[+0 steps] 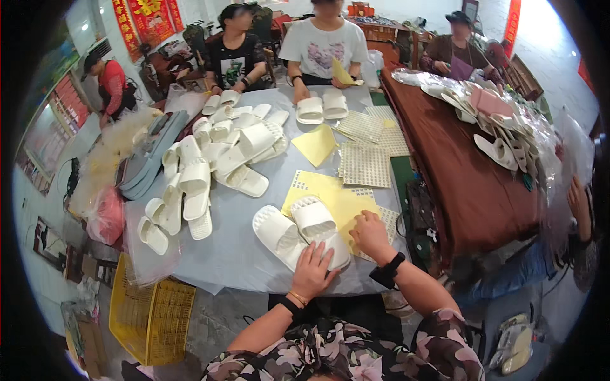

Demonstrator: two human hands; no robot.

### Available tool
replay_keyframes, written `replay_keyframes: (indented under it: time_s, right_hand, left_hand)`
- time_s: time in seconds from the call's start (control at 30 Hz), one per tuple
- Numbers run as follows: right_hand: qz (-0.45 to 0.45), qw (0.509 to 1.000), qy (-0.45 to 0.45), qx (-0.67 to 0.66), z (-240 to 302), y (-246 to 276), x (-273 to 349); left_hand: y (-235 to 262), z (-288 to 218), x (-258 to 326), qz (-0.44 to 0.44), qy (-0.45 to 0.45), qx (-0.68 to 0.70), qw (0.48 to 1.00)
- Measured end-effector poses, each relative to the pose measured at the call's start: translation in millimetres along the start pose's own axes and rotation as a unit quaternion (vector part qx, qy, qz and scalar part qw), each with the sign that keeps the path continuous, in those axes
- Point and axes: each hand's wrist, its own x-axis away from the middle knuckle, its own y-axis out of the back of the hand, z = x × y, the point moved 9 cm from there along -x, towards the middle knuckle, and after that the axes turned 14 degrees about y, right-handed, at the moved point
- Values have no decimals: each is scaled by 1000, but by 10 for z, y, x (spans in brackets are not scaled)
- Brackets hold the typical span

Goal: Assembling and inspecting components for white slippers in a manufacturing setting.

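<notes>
A pair of creamy-white moulded slide slippers [276,230] lies side by side, toes pointing away, at the near edge of a table under a pale grey-blue sheet [238,254]. The left hand [311,270] rests on the heel end of the pair, fingers extended and slightly spread — pressing from above, closed around nothing. The right hand [372,236], fingers bent, is at a plain yellow paper sheet [344,213] just right of the slippers; whether its fingertips pinch the paper or only touch it, I cannot tell. Beyond lie grey-white sheets of small printed labels [365,165] and a folded yellow paper piece [314,145]. A loose heap of matching white slippers [254,140] covers the table's left part. Across the table, a co-worker in a white T-shirt [325,51] has one hand at another white pair [310,110] — and a yellow sheet [343,71] in the other.
</notes>
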Motion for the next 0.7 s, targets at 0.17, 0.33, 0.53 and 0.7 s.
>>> replay_keyframes:
  time_s: [0.17, 0.33, 0.53, 0.7]
  right_hand:
    - [105, 994, 8, 15, 7, -281, -32]
    - [104, 994, 34, 4, 58, -333, 19]
    - [117, 990, 78, -7, 113, -259, 175]
    - [93, 975, 144, -142, -54, -195, 18]
  left_hand:
    - [40, -19, -1, -23, -15, 10, 1000]
    - [32, -28, -2, -18, -10, 18, 1000]
    - [15, -8, -14, -18, 4, 12, 1000]
    - [6, -19, -16, -8, 3, 4, 1000]
